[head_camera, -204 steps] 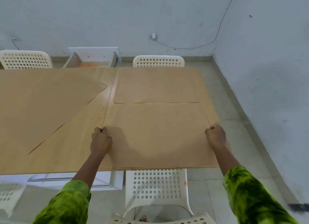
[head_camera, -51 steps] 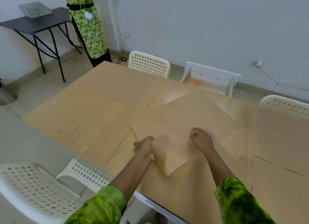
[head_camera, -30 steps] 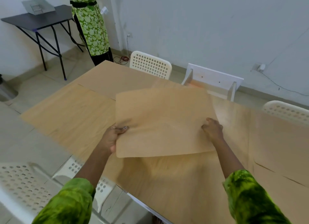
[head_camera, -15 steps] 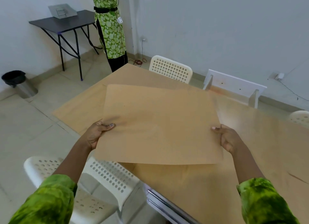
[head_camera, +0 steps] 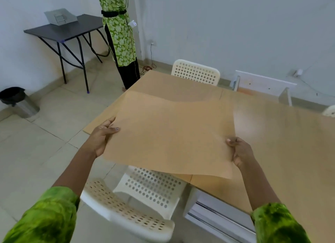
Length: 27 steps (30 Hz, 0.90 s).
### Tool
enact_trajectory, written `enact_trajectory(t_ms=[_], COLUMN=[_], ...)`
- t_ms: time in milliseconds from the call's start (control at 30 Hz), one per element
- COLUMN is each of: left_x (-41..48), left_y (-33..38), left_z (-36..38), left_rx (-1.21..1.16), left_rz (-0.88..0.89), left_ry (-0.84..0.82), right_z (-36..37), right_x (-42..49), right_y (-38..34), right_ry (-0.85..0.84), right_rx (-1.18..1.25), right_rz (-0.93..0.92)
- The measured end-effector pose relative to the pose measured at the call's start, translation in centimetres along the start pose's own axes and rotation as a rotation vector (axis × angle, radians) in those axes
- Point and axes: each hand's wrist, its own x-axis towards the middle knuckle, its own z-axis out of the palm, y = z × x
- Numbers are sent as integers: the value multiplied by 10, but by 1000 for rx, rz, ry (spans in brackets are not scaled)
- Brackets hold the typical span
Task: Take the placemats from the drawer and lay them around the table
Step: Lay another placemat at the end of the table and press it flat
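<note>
The left hand (head_camera: 101, 139) and right hand (head_camera: 240, 151) each pinch shut on a side of the tan placemat (head_camera: 172, 134), keeping it flat above the tabletop's (head_camera: 290, 152) near-left corner to lay down.

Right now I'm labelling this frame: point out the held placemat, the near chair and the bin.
placemat (head_camera: 172, 135), head view, its middle
near chair (head_camera: 152, 186), head view, perforated seat
bin (head_camera: 20, 105), head view, metal side
</note>
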Motion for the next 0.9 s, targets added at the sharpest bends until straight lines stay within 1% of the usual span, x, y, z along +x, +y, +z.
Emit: enact_trajectory(t_ms=[200, 267, 333, 400, 533, 600, 667, 767, 800, 900], left_x=[29, 44, 61, 80, 115, 134, 147, 164, 168, 177], left_y=[11, 11, 11, 12, 13, 14, 14, 12, 11, 5], left_z=[-17, -28, -41, -59, -85, -97, -109, -119, -119, -117], left_rx=[217, 286, 375, 450, 536, 604, 739, 1084, 1164, 1261], left_rz=[-10, -18, -10, -6, 12, 29, 29, -16, -28, -38], left_ry=[-2, 44, 104, 119, 107, 68, 29, -40, -54, -90], right_z=[39, 54, 69, 85, 112, 127, 141, 156, 160, 172], right_x=[7, 6, 3, -2, -13, -16, -21, -30, -34, -44], right_y=[25, 35, 43, 51, 67, 75, 80, 90, 91, 88], right_ry=[45, 62, 106, 161, 289, 350, 394, 477, 488, 555], right_rx=[-24, -24, -26, -33, -86, -119, -205, -354, -400, -477], right_rz=[74, 96, 100, 101, 87, 66, 51, 25, 22, 10])
